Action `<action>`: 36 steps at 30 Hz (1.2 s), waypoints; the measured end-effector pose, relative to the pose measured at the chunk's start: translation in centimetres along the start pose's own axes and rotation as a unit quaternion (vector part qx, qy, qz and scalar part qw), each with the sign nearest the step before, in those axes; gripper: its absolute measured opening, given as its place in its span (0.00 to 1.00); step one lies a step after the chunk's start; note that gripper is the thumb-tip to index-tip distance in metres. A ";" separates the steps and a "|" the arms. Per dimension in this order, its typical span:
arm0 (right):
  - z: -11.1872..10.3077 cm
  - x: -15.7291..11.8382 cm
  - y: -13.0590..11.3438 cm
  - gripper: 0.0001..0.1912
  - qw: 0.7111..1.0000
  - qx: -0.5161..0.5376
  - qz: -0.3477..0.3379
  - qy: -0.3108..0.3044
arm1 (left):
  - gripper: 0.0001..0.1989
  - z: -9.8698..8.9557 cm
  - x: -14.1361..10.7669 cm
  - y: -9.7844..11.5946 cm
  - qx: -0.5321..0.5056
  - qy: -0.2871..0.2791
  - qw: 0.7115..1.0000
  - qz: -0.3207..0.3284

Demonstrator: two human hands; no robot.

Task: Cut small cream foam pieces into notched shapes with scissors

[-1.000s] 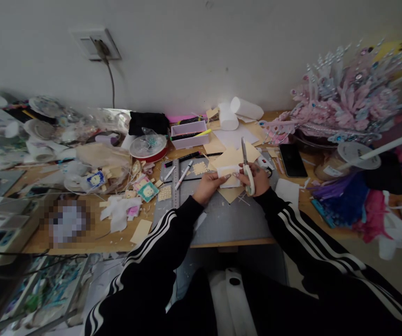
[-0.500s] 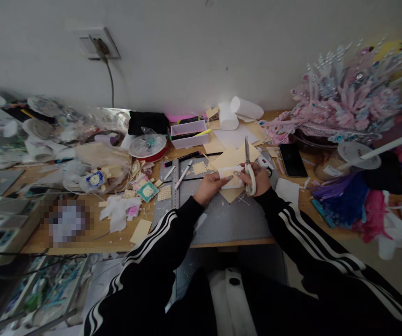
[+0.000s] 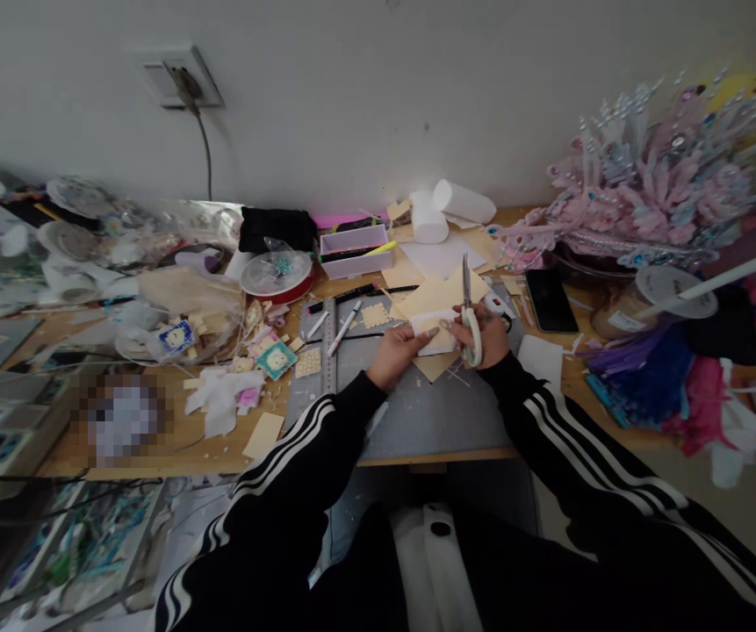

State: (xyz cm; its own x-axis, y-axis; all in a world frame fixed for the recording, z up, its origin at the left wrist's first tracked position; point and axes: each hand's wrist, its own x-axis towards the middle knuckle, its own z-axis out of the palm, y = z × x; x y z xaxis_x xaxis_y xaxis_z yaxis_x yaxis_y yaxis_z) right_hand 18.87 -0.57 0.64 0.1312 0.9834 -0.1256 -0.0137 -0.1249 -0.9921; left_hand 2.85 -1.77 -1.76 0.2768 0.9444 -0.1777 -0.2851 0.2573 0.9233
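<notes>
Between my hands is a small piece of cream and white paper [image 3: 435, 335], held flat above the grey cutting mat [image 3: 410, 428]. My left hand [image 3: 393, 355] pinches its left edge between thumb and fingers. The right edge is under the thumb of my right hand [image 3: 488, 339], whose fingers also keep hold of white-handled scissors [image 3: 471, 338]. The blades point away from me, and I cannot tell whether they are parted. Larger cream sheets [image 3: 440, 294] lie just behind the held piece.
Left of my hands are a steel ruler [image 3: 330, 351], a white marker [image 3: 344, 328] and a teal-bordered card piece [image 3: 276, 358]. A lilac box [image 3: 355, 250] of pens stands behind. To the right lie a phone [image 3: 551, 301], a lidded cup [image 3: 671, 294] and a pink beaded headdress [image 3: 647, 193].
Both hands keep almost the same place and hold on the paper and scissors. The view has shifted very slightly.
</notes>
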 end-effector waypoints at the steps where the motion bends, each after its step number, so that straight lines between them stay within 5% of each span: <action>1: 0.0 0.0 0.0 0.33 1.000 -0.004 -0.002 0.003 | 0.25 0.0 0.0 0.0 0.001 0.001 1.000 -0.001; 17: 0.0 0.1 0.0 0.33 0.998 -0.023 -0.045 0.024 | 0.25 0.1 0.0 0.0 0.033 -0.004 0.999 -0.008; 26: -0.4 0.1 0.3 0.32 0.998 -0.031 -0.050 0.002 | 0.25 -0.2 0.0 0.3 -0.007 -0.053 0.998 -0.033; 36: -0.2 0.1 0.3 0.31 0.999 -0.019 -0.038 -0.008 | 0.23 -0.4 0.2 0.4 0.048 0.019 0.998 0.024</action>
State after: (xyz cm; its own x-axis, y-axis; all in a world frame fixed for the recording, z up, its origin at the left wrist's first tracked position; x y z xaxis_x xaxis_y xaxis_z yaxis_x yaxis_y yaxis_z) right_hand 19.10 -0.52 0.28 0.1156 0.9921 -0.0495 0.0331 -0.0537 -0.9980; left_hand 2.44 -1.45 -1.58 0.2302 0.9625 -0.1434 -0.2080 0.1926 0.9590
